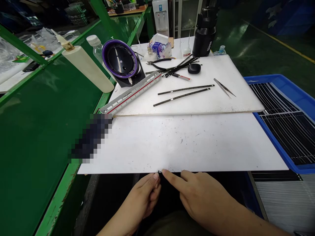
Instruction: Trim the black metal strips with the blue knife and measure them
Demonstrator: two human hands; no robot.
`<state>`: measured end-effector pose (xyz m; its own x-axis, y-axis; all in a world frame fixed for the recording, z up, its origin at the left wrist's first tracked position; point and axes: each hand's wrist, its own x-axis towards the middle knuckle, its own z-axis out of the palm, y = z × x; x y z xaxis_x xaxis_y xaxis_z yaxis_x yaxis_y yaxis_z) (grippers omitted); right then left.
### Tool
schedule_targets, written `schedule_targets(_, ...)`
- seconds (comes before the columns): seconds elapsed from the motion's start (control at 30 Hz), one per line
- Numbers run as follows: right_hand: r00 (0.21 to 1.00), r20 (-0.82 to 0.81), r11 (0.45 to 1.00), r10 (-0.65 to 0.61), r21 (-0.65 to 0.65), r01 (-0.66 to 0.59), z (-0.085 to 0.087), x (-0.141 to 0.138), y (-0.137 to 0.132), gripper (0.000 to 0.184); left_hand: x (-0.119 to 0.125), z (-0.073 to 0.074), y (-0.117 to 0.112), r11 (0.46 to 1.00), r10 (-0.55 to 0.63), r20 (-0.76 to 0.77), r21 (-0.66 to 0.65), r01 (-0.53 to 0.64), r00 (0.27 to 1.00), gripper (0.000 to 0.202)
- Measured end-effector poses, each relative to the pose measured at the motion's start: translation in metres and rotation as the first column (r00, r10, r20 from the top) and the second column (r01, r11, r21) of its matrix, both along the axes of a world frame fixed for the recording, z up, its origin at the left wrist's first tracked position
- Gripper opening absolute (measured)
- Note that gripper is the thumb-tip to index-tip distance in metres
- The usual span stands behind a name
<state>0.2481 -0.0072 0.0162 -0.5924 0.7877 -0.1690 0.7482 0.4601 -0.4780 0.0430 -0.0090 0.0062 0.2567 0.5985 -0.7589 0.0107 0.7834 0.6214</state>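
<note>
Left hand (145, 195) in pinch on dark piece (159, 172), right hand (200, 196) flat, forefinger against it

L hand (145, 196) pinched, R hand (200, 196) index out.

Two bare hands, left hand (145, 196) and right hand (199, 196), each w/ bare wrist. Left forearm (118, 226) and right forearm (251, 223) also bare, uncovered right to btm edge of view. Nails short, trimmed close; pale thumbnail (156, 176) clear on L. Skin creases visible over knuckles of R fingers (172, 179). Betw. the arms, btm centre, patch of dull grey-brown cloth (172, 226), plain weave; too dark to tell which garment.
</note>
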Motion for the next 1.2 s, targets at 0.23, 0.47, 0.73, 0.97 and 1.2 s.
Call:
schedule_targets(0.23, 0.998, 0.067, 0.999, 0.019, 0.044, -0.022, -0.0026, -0.0022, -0.0034, 0.070, 0.0013, 0.0007, 0.0020, 1.000, -0.017, -0.052, 0.018, 0.018, 0.999, 0.050)
schedule_targets(0.47, 0.997, 0.072, 0.998, 0.003, 0.060, -0.008, 0.0002, -0.0031, -0.0041, 0.069, 0.0038, 0.0064, 0.0029, 1.000, 0.011, -0.048, 0.018, -0.010, 0.999, 0.047)
schedule_targets(0.73, 1.000, -0.014, 1.000, -0.015, 0.025, 0.016, 0.0026, -0.0004, -0.0031, 0.065, 0.0026, 0.0087, 0.0048, 1.000, 0.007, -0.028, -0.004, -0.007, 1.000, 0.043)
schedule_targets(0.97, 1.000, 0.018, 0.999, -0.002, 0.053, 0.001, 0.0042, -0.0018, -0.0005, 0.066, 0.0010, 0.0063, 0.0046, 1.000, -0.008, -0.046, -0.007, 0.008, 0.999, 0.046)
schedule_targets(1.2, 0.993, 0.112, 0.994, 0.021, 0.102, -0.032, 0.0057, -0.0065, -0.0069, 0.071, 0.0022, 0.0075, 0.0052, 1.000, -0.011, -0.035, 0.007, 0.011, 0.999, 0.046)
